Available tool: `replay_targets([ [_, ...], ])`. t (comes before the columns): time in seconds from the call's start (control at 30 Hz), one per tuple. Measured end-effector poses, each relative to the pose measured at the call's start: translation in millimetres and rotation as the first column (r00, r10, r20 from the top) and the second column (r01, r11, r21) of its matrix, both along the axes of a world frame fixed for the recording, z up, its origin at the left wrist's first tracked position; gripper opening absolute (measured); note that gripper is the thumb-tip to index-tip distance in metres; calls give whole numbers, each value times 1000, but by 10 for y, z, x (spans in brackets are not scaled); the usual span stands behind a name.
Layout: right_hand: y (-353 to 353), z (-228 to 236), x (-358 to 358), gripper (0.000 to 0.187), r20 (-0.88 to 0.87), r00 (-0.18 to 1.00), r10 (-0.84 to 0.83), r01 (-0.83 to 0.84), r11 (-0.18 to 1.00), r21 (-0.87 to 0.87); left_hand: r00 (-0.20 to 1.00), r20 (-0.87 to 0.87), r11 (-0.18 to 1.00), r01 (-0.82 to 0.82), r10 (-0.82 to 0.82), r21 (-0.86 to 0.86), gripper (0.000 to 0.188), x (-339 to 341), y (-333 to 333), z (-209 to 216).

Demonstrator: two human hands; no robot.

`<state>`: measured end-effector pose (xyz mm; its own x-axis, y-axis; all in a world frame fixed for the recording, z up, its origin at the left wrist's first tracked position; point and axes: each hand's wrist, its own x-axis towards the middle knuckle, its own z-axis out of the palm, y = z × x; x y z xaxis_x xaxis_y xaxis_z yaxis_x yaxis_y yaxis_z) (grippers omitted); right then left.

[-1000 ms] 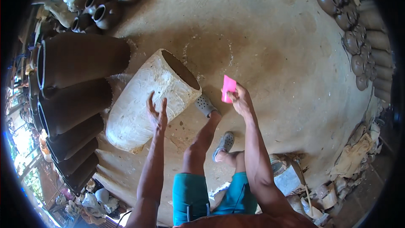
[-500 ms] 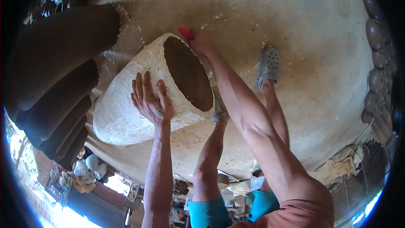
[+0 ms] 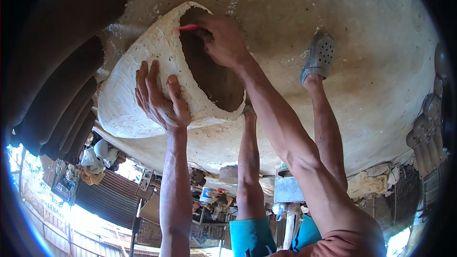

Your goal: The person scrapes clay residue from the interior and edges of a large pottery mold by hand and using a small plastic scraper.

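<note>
A large hollow white plaster mold (image 3: 128,100) lies tilted on its side on the floor, its wide round mouth facing right. Its inside (image 3: 204,76) is dark brown, and the rim looks rough. My left hand (image 3: 162,97) lies on the mold's outer wall with fingers spread and extended. At the upper part of the mouth, my right hand (image 3: 223,43) grips a thin red scraper (image 3: 188,27). The scraper reaches the inner edge of the rim; part of it is hidden by my fingers.
Large dark brown curved clay pieces (image 3: 52,43) stand in a row at the left. A foot in a grey clog (image 3: 320,56) is planted to the right of the mold. Rounded clay wares (image 3: 423,128) line the far right, and bags (image 3: 93,159) sit at the lower left.
My right hand has moved left with the red scraper, from outside the rim to the mouth of the mold. My left hand stays on the wall. The whole view has shifted.
</note>
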<state>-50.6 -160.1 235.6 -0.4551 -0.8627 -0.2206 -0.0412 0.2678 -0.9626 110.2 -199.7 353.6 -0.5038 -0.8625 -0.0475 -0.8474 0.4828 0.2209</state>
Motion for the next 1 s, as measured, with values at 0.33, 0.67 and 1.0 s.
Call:
replay_targets([
  [0.33, 702, 409, 287, 51, -15, 1000, 22, -24, 980, -197, 999, -46, 1000, -19, 19, -7, 54, 12, -31, -24],
  [0.67, 1243, 490, 469, 39, 57, 994, 97, -85, 979, -183, 997, -67, 999, -44, 42, -30, 52, 7, -9, -55],
  [1.0, 2203, -55, 445, 32, -195, 876, 441, -467, 877, -114, 994, -99, 999, -53, 52, -10, 56, -11, 20, -71],
])
